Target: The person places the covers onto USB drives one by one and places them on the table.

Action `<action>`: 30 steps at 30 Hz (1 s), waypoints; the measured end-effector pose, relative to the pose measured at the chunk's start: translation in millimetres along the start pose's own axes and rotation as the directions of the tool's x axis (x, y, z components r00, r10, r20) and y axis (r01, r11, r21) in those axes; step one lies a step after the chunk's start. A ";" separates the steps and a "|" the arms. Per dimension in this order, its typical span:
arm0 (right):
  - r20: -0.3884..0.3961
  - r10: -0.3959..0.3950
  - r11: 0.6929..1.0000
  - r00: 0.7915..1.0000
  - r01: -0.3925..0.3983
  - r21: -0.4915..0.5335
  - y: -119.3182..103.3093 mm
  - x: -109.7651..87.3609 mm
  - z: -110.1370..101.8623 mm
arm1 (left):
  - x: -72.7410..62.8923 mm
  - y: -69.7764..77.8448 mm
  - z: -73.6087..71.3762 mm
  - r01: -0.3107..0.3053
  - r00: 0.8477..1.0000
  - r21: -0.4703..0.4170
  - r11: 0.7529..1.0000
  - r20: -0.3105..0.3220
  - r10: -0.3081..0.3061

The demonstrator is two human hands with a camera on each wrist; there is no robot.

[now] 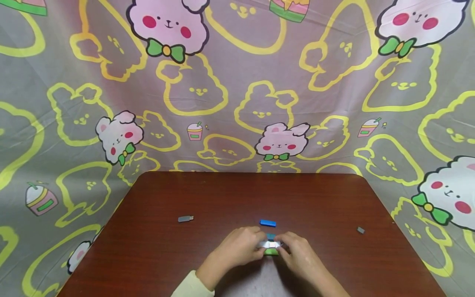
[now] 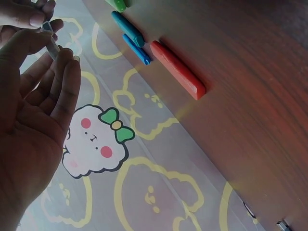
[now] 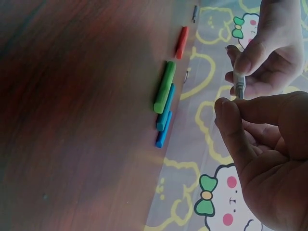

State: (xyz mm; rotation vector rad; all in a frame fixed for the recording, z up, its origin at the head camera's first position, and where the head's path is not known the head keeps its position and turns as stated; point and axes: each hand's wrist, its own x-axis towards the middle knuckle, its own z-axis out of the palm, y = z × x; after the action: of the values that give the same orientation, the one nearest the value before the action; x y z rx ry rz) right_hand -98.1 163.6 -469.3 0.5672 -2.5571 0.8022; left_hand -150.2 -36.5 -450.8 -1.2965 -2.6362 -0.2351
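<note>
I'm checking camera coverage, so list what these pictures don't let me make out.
Pale piece: head view, ends covered by the left hand and right hand.
Green block: left wrist view, cut off by the top edge.
Red block: not showing in head view, probably behind the left hand.
Small grey piece: head view, too small to identify.

Left hand [image 3: 276, 50] and right hand [image 3: 276, 154] each pinch an end of a pale stick [image 3: 239, 83], and on the table [image 3: 86, 115] there's a green bar [image 3: 165, 86], teal bar [image 3: 166, 109] and blue bar [image 3: 164, 131] bunched up, red bar [image 3: 182, 43] slightly apart
</note>
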 end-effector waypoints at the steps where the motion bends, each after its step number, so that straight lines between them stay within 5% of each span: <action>1: -0.001 -0.003 1.000 1.000 0.003 -0.005 -0.1 0.0 -0.1 | 0.1 0.3 -0.1 0.002 1.000 -0.002 1.000 0.004 -0.002; 19: 0.067 0.031 0.998 0.997 -0.034 0.046 -4.6 1.2 -1.2 | -0.2 0.7 1.2 -0.022 0.999 -0.021 1.000 -0.033 0.022; 30: 0.037 0.012 1.000 0.999 -0.013 0.020 -8.1 2.4 -0.7 | -0.2 5.0 -1.5 -0.025 0.999 -0.006 1.000 -0.023 0.024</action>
State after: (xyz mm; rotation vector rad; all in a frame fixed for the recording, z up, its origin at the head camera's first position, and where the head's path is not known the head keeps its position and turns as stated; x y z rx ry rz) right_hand -96.0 157.3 -464.1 0.5778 -2.5909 0.8296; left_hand -146.0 -33.9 -449.1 -1.3197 -2.6014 -0.2533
